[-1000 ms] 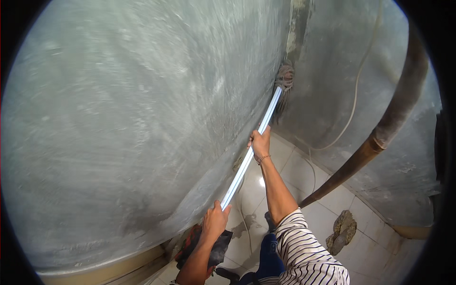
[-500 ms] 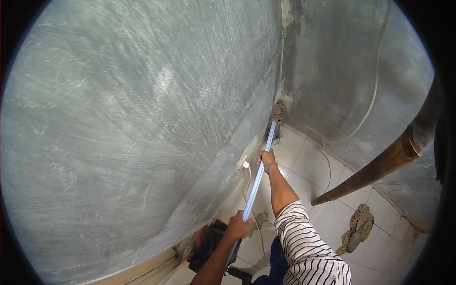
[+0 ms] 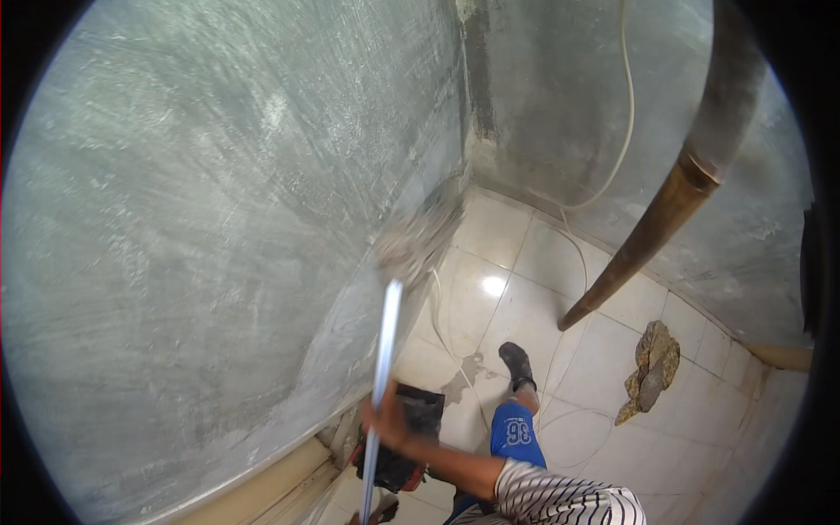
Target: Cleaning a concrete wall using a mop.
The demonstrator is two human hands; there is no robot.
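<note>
A mop (image 3: 386,337) with a pale blue metal handle slants up in front of me. Its grey string head, smeared by motion, is up against the grey wall. Around the middle of the handle my right hand (image 3: 389,425) is closed, its arm in a striped sleeve. At the lower edge of the picture my left hand (image 3: 381,510) shows only in part, closed on the lower end of the handle.
A brown bamboo pole (image 3: 649,234) slants down to the white tiled floor (image 3: 490,232). A crumpled patterned cloth (image 3: 652,366) lies at the right. Beside the left wall is a black and red bag (image 3: 422,411). Pale cables (image 3: 437,315) trail over the tiles. My shoe (image 3: 516,360) is on the floor.
The mop head has come away from the corner, to the left and nearer to me along the wall. Both hands have drawn back toward me with the handle. My leg has come into view.
</note>
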